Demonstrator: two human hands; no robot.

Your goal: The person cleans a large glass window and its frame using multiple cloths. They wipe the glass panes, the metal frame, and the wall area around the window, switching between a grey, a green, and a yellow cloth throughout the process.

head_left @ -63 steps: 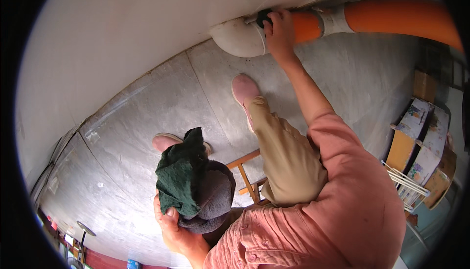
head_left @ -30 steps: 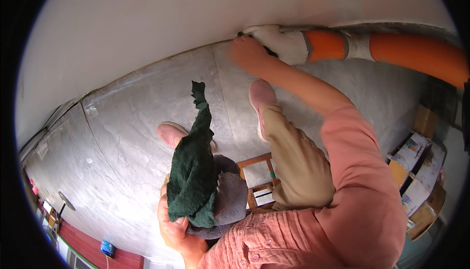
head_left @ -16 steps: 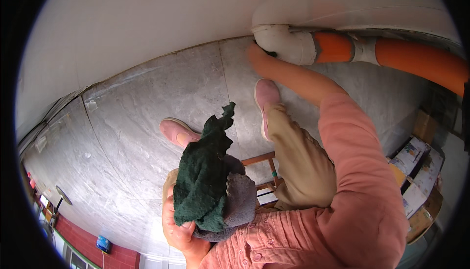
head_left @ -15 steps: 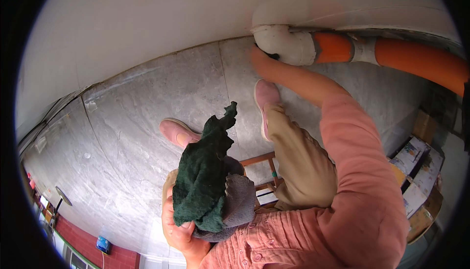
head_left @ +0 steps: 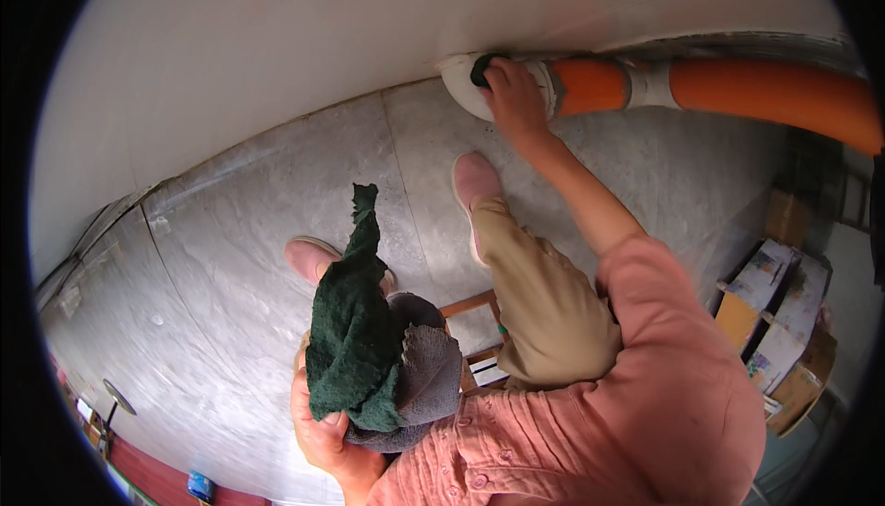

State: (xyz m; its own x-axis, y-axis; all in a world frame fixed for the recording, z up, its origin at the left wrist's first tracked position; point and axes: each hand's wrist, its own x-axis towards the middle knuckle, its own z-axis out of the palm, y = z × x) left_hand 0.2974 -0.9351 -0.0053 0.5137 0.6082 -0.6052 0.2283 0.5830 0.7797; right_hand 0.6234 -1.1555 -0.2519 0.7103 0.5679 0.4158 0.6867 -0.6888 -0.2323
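Note:
My left hand (head_left: 323,437) is closed on a ragged dark green cloth (head_left: 355,349), its thumb pressed on the near edge. A grey cloth (head_left: 431,372) lies bunched beside and under the green one, against my lap. Reaching far forward, my right hand (head_left: 519,105) presses a small wad of dark green cloth (head_left: 481,70) on top of a white pipe elbow (head_left: 461,96) at the foot of the wall. Its fingers are bent over the wad. From that elbow an orange pipe (head_left: 765,91) runs off to the right, with a pale collar (head_left: 653,84) around it.
The pale wall (head_left: 277,36) rises from grey floor slabs (head_left: 277,193). My pink shoes (head_left: 475,179) rest on the floor, near a wooden frame (head_left: 468,303) between my legs. Cardboard boxes (head_left: 779,303) are stacked at the right. A small blue object (head_left: 200,485) sits at lower left.
My right hand has come up from beside the elbow onto its top, where its green wad now shows. The upper tip of the left hand's green cloth has swung left. The whole view has shifted slightly.

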